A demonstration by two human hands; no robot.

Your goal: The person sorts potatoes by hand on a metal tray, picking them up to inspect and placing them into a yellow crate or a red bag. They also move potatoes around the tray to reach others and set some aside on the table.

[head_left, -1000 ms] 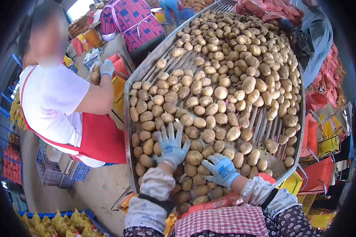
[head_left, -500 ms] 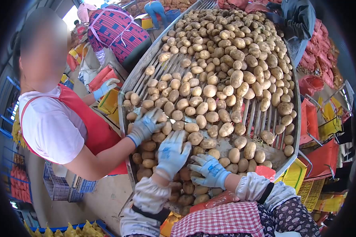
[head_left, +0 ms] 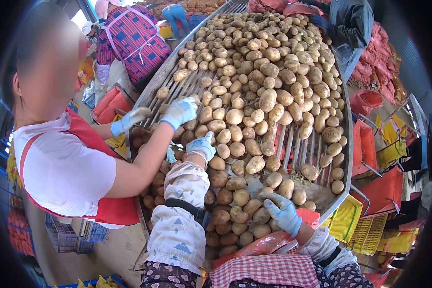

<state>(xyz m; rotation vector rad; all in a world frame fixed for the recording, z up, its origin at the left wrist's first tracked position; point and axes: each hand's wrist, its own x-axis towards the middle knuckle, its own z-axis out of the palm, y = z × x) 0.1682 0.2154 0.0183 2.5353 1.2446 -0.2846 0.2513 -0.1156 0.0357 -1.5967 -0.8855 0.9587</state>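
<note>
Many potatoes (head_left: 235,116) are heaped on a slatted metal sorting table (head_left: 293,144). Reaching forward over its left part, my left hand (head_left: 201,147) wears a pale blue and white glove and touches potatoes; its fingers are partly hidden, so any grip cannot be made out. My right hand (head_left: 282,211), gloved alike, rests at the near right of the pile with its fingers apart and nothing held. Near it, a clear and red plastic bag (head_left: 264,245) lies at the table's near edge. A co-worker's gloved hand (head_left: 179,113) is on potatoes beyond my left hand.
The co-worker in a red apron (head_left: 101,168) stands close on the left, their other gloved hand (head_left: 129,120) at the table's left edge. Yellow crates (head_left: 343,218) and red crates (head_left: 365,149) stand on the right. Another person (head_left: 353,29) is at the far right.
My left hand has moved forward and away from my right, which has shifted right and nearer to me. The co-worker's hand has moved farther up the table. The view has shifted slightly.
</note>
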